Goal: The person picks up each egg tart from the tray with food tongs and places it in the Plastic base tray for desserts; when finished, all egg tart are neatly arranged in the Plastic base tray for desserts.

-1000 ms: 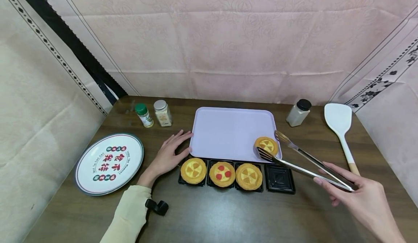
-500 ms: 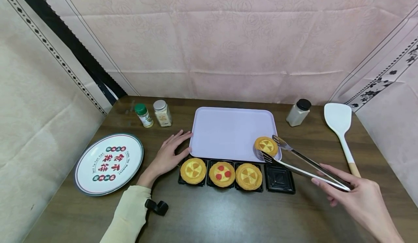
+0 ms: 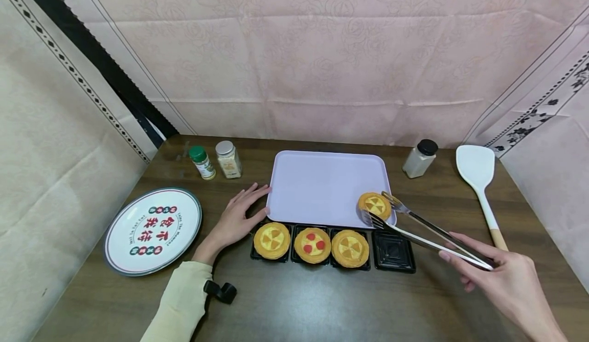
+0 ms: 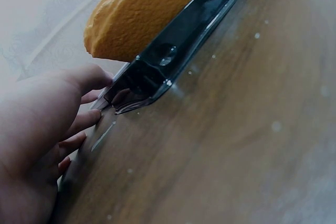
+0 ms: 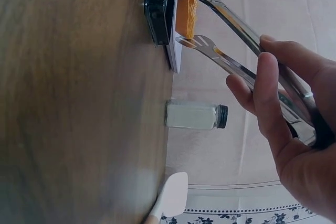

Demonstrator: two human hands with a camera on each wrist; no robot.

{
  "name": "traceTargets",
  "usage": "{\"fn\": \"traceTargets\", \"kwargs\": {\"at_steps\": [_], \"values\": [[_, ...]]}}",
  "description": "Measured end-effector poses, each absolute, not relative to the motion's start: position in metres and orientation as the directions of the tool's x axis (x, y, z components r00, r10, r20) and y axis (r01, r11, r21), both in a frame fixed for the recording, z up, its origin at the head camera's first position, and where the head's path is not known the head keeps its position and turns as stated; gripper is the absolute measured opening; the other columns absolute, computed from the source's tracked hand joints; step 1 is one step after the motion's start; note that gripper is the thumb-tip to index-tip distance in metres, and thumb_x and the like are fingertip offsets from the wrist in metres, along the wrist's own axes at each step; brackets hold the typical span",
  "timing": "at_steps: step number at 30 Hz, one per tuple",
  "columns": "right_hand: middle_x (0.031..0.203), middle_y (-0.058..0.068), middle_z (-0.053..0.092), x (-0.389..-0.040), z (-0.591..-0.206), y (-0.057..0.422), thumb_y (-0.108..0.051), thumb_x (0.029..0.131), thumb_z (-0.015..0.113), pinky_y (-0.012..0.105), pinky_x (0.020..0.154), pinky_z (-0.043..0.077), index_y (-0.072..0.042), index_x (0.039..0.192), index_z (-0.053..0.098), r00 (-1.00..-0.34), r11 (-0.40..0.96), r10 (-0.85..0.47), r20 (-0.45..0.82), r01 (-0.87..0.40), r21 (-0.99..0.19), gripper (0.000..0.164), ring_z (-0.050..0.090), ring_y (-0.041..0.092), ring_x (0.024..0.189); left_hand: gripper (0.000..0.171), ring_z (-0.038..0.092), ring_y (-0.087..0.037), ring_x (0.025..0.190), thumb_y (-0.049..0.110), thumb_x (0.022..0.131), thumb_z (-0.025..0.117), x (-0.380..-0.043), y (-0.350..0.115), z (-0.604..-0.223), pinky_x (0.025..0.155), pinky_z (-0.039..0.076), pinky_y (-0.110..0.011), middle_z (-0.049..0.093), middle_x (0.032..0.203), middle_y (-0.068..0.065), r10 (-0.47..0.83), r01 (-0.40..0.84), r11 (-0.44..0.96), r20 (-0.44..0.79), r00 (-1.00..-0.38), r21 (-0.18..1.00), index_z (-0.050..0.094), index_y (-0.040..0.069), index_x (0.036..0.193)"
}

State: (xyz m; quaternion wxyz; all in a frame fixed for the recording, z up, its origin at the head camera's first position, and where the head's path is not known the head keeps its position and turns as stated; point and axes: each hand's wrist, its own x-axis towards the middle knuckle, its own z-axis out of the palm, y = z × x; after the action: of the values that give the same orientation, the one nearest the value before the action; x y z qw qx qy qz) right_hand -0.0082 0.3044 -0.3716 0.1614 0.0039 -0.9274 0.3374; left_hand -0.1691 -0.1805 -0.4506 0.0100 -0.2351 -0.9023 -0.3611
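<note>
In my right hand (image 3: 501, 275) I grip a pair of metal tongs (image 3: 428, 222). Their fork-like tips lie on either side of a round yellow-topped tart (image 3: 375, 205) at the near right corner of the lilac tray (image 3: 322, 183). The right wrist view shows the tart (image 5: 186, 15) between the tong tips. My left hand (image 3: 239, 214) touches the tray's left edge with extended fingers. Just in front of the tray is a black plastic holder (image 3: 394, 252). Three compartments hold tarts: yellow (image 3: 272, 240), red-dotted (image 3: 313, 245) and yellow (image 3: 350, 249); the rightmost is bare.
An oval white plate (image 3: 154, 232) with red lettering lies at the left. Behind it stand a green-capped jar (image 3: 202, 163) and a grey-capped jar (image 3: 228, 159). A black-capped shaker (image 3: 421, 158) and a white spatula (image 3: 480, 188) occupy the right side.
The tong tips have come closer together around the tart on the tray, and my right hand has shifted slightly left. My left hand stays at the tray edge.
</note>
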Motion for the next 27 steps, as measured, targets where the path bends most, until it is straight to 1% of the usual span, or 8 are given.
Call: {"fn": "traceTargets", "kwargs": {"at_steps": [4,7,12,17,19,21,25,27], "values": [[0.052,-0.007,0.063,-0.005,-0.369,0.304,-0.022,0.08,0.084,0.014,0.051,0.043,-0.02,0.119,0.073,-0.948,0.755,0.141,0.284,-0.083,-0.65,0.041,0.061,0.008,0.045,0.052,0.023,-0.028,0.145,0.035,0.099,0.059,-0.169,-0.181,-0.451,0.113,0.011,-0.059,0.041,0.152,-0.004,0.42,0.439,0.62,0.197,-0.886,0.65,0.046,0.018,0.147],[0.057,-0.002,0.067,0.0,-0.364,0.306,-0.024,0.08,0.083,0.014,0.053,0.045,-0.019,0.12,0.072,-0.951,0.729,0.187,0.247,-0.034,-0.684,0.041,0.063,0.011,0.047,0.052,0.023,-0.028,0.145,0.034,0.099,0.059,-0.169,-0.181,-0.451,0.113,0.011,-0.059,0.042,0.151,-0.004,0.422,0.443,0.617,0.202,-0.884,0.65,0.046,0.017,0.147],[0.059,0.002,0.067,0.01,-0.355,0.312,-0.021,0.081,0.083,0.014,0.054,0.045,-0.017,0.121,0.071,-0.946,0.706,0.227,0.232,-0.004,-0.709,0.043,0.062,0.013,0.048,0.053,0.023,-0.026,0.145,0.035,0.099,0.059,-0.169,-0.181,-0.451,0.113,0.011,-0.058,0.042,0.151,-0.002,0.415,0.439,0.622,0.202,-0.887,0.648,0.046,0.019,0.148],[0.059,0.004,0.066,0.018,-0.353,0.317,-0.004,0.079,0.082,0.02,0.047,0.048,-0.007,0.121,0.07,-0.938,0.681,0.201,0.283,-0.074,-0.728,0.044,0.06,0.011,0.046,0.052,0.023,-0.026,0.145,0.035,0.099,0.059,-0.169,-0.181,-0.452,0.114,0.01,-0.057,0.042,0.152,-0.002,0.415,0.437,0.627,0.199,-0.888,0.645,0.046,0.02,0.148],[0.065,0.003,0.068,0.021,-0.354,0.32,0.004,0.078,0.08,0.022,0.045,0.048,-0.002,0.122,0.068,-0.939,0.668,0.172,0.298,-0.112,-0.736,0.045,0.059,0.01,0.047,0.052,0.023,-0.027,0.145,0.034,0.099,0.059,-0.169,-0.181,-0.451,0.113,0.011,-0.058,0.042,0.151,-0.003,0.418,0.443,0.623,0.205,-0.885,0.644,0.046,0.019,0.148],[0.071,0.0,0.069,0.024,-0.356,0.323,0.008,0.078,0.078,0.023,0.044,0.048,0.0,0.122,0.067,-0.938,0.674,0.141,0.315,-0.142,-0.725,0.046,0.058,0.008,0.049,0.053,0.024,-0.029,0.145,0.034,0.099,0.059,-0.169,-0.181,-0.451,0.112,0.011,-0.059,0.042,0.151,-0.004,0.421,0.449,0.622,0.211,-0.882,0.642,0.046,0.018,0.148],[0.089,-0.007,0.071,0.031,-0.361,0.329,0.011,0.08,0.075,0.025,0.043,0.048,0.001,0.125,0.065,-0.95,0.676,0.075,0.303,-0.175,-0.716,0.047,0.058,0.01,0.051,0.052,0.023,-0.027,0.145,0.035,0.099,0.059,-0.169,-0.181,-0.451,0.113,0.011,-0.058,0.042,0.152,-0.003,0.418,0.443,0.626,0.203,-0.885,0.642,0.046,0.019,0.148],[0.091,-0.005,0.072,0.035,-0.364,0.333,0.012,0.081,0.073,0.025,0.043,0.047,0.002,0.126,0.063,-0.956,0.674,0.044,0.289,-0.185,-0.715,0.047,0.059,0.013,0.051,0.052,0.022,-0.025,0.145,0.035,0.1,0.058,-0.169,-0.181,-0.452,0.113,0.011,-0.057,0.041,0.152,-0.001,0.417,0.435,0.629,0.193,-0.888,0.644,0.045,0.02,0.148]]}}
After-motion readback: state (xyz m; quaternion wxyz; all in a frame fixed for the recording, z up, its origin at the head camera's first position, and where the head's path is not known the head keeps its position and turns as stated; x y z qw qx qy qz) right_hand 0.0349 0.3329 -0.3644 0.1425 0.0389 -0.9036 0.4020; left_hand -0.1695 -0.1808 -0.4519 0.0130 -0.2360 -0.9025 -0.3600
